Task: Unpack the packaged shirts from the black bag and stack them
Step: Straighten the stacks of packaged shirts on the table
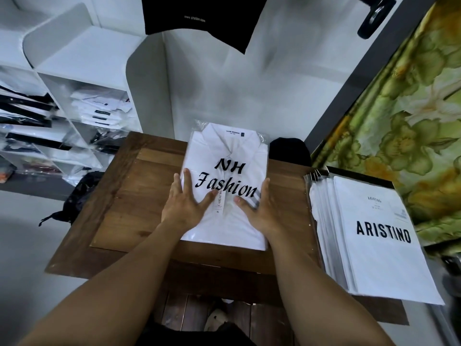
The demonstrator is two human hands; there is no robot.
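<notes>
Head camera, looking down along two bare forearms that reach forward over a brown wooden table (124, 208). The left hand (185, 203) and right hand (259, 208) both lie flat on the near half of a packaged white shirt (224, 151). The fingers (187, 178) are straight and spread, gripping nothing, with the thumbs angled toward each other. The shirt is sealed in clear plastic printed "NH Fashion" and lies in the middle of the table with its collar pointing away. It looks thick enough to be the top of a pile, but how many lie beneath cannot be told.

To the right, on the table's edge, sits a separate stack of flat white packs (374, 233) printed "ARISTINO", well apart from the hands. Off the table's left edge hangs a crumpled black bag (79, 196), probably the one being emptied.

Farther off, white shelves (99, 108) hold more folded shirts at the left, and a green floral curtain (399, 108) hangs at the right.

The step in hand appears to be settling this pack in place. To do it well, press evenly with both palms, slide the edges flush with whatever is below, and push out trapped air so the slippery plastic does not skid.
</notes>
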